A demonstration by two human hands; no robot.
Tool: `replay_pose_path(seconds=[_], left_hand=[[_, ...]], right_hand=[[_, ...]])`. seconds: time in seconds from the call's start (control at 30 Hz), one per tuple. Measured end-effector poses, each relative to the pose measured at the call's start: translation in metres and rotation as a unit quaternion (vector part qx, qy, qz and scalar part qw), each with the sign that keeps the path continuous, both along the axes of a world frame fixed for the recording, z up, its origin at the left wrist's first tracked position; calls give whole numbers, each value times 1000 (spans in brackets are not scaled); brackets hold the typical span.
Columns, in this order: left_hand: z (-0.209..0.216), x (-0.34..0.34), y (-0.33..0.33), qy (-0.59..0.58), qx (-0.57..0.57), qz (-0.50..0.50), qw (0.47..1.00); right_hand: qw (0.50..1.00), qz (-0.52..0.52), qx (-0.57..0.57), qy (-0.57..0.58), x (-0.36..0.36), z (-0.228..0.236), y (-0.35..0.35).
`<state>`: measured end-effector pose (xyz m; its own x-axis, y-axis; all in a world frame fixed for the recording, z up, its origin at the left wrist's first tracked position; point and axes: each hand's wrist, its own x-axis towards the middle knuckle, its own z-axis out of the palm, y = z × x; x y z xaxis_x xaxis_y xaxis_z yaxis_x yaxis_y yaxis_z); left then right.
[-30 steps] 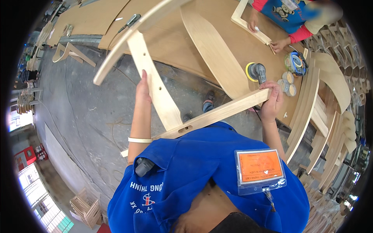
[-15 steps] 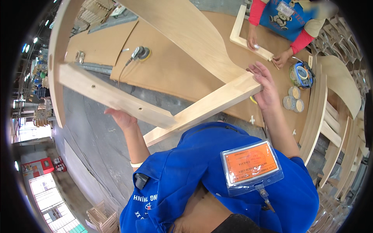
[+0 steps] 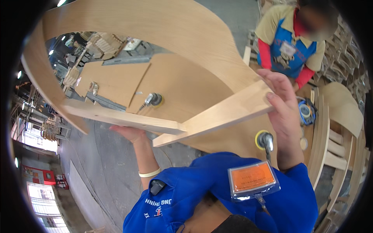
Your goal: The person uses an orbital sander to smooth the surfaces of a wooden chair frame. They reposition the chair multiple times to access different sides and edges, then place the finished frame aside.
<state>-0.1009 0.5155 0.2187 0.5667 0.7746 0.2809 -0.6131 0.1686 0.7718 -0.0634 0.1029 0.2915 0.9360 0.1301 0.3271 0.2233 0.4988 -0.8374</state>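
Note:
A pale wooden chair frame (image 3: 229,106), with a broad curved backrest, straight rail and legs, is held up in the air before me. My right hand (image 3: 283,105) grips the corner where the thick straight leg meets the curved back, thumb on the near side and fingers behind. Beneath the rail with small holes, my left hand (image 3: 130,133) supports the frame; part of its fingers is hidden by the wood.
Brown cardboard (image 3: 186,81) covers the worktable beyond, with one sander (image 3: 155,99) on it and another sander (image 3: 264,139) nearer. A co-worker (image 3: 287,46) stands at the far right. Curved wooden parts (image 3: 324,132) are stacked on the right, beside a blue tape roll (image 3: 307,110).
My hands have raised and tilted the chair frame, bringing more of its curved back into view. The nearer sander now shows. The co-worker's hands and their wooden piece are mostly hidden now.

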Motion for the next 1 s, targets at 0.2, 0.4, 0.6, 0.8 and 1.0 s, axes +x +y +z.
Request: replay_pose_path(seconds=[0.2, 0.4, 0.6, 0.8, 1.0], left_hand=[[-6, 72, 17, -26, -112, -37, 993], [-35, 110, 44, -15, -165, -32, 986], [-61, 118, 86, 23, -65, -170, 983], [-47, 97, 101, 110, 89, -183, 973], [34, -3, 133, 335, 520, -77, 782]], right_hand=[[994, -62, -32, -78, 9, 58, 38], [981, -126, -90, -121, 32, 56, 68], [983, -150, -74, -74, 97, 58, 63], [984, -165, -15, -72, 160, 48, 76], [987, -149, -12, -61, 210, 53, 88]])
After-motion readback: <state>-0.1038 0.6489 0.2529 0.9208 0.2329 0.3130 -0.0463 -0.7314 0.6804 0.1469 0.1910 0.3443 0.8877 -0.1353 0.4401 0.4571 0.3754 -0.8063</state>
